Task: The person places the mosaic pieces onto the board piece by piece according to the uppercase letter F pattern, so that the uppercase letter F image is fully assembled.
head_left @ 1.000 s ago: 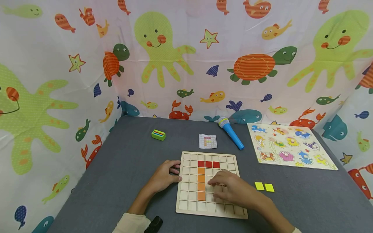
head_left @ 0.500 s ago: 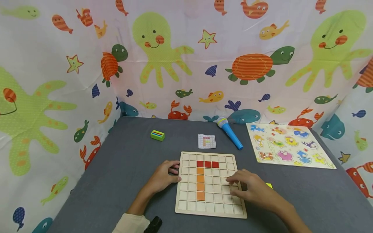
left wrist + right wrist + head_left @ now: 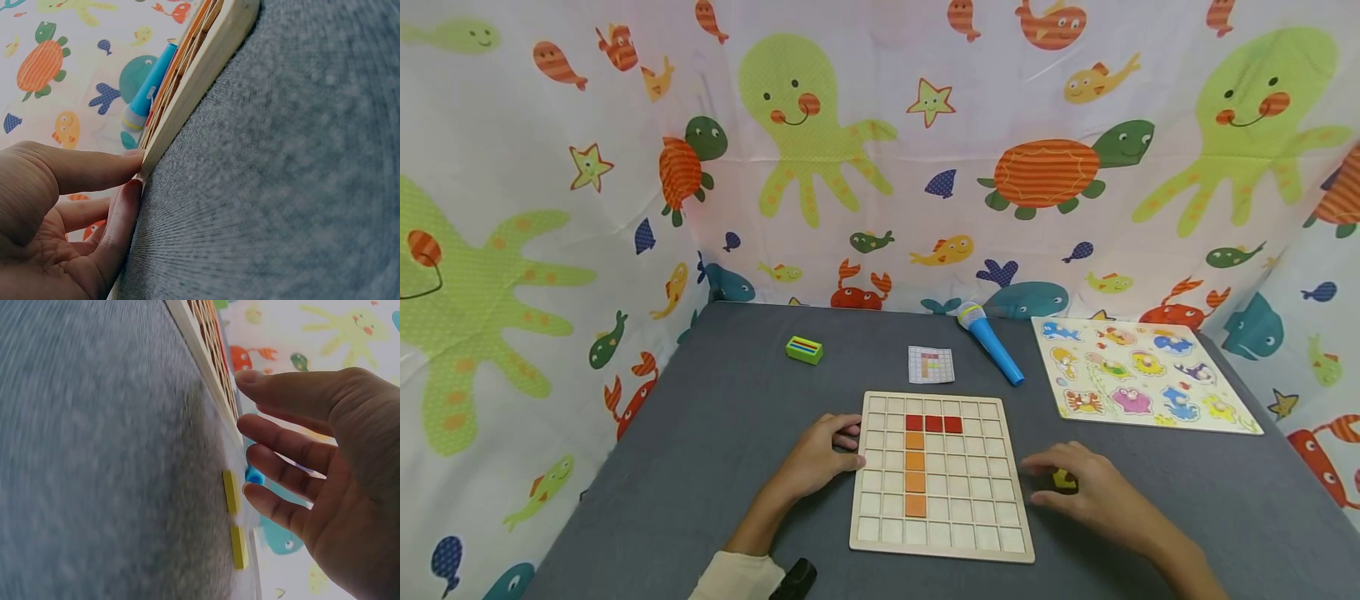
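A wooden grid board (image 3: 943,552) lies on the grey tabletop. Three red tiles (image 3: 933,425) form a row in its upper part, and a column of several orange tiles (image 3: 915,462) runs down from the leftmost one. Along the board's left edge rests my left hand (image 3: 820,454), thumb and fingertips against the wooden side (image 3: 187,90). Off the right edge hovers my right hand (image 3: 1093,483), thumb and fingers apart with nothing between them. It partly covers a yellow tile (image 3: 1063,480) in the head view; the right wrist view shows two yellow tiles (image 3: 232,492) on the table.
Behind the board lies a small printed grid card (image 3: 931,365), with a blue toy microphone (image 3: 996,348) beside it. A green block with coloured stripes (image 3: 805,350) sits at the back left. At the right back lies a sea-animal puzzle board (image 3: 1135,375).
My right hand has moved right, from over the grid board to the yellow tiles beside it. My left hand stays at the board's left edge, and the tiles on the board are unchanged.
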Available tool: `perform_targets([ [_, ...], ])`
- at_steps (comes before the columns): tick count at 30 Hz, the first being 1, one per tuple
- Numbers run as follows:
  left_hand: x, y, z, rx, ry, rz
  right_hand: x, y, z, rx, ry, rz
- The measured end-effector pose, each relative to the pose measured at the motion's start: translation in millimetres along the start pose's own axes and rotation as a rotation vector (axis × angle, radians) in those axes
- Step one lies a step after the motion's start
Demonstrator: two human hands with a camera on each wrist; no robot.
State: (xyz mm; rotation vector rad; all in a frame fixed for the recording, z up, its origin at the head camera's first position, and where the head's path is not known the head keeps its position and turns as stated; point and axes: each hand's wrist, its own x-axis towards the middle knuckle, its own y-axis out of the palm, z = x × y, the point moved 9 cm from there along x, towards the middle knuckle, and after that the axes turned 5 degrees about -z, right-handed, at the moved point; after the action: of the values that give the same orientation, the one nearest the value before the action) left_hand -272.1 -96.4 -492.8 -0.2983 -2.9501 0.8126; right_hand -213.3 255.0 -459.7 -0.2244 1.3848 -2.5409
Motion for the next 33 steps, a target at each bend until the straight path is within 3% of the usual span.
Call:
perform_targets([
  [8, -0.1, 0.7, 1.6, -0.011, -0.001, 0.0, -4, -12, -20, -0.032, 0.035, -0.067],
  [16, -0.3, 0.7, 2.1, -0.011, -0.006, -0.002, -7, -19, -36, -0.043, 0.106, -0.051],
  [33, 0.0, 0.1, 1.9, -0.02, -0.004, -0.006, -6, -17, -50, -0.075, 0.072, -0.041],
])
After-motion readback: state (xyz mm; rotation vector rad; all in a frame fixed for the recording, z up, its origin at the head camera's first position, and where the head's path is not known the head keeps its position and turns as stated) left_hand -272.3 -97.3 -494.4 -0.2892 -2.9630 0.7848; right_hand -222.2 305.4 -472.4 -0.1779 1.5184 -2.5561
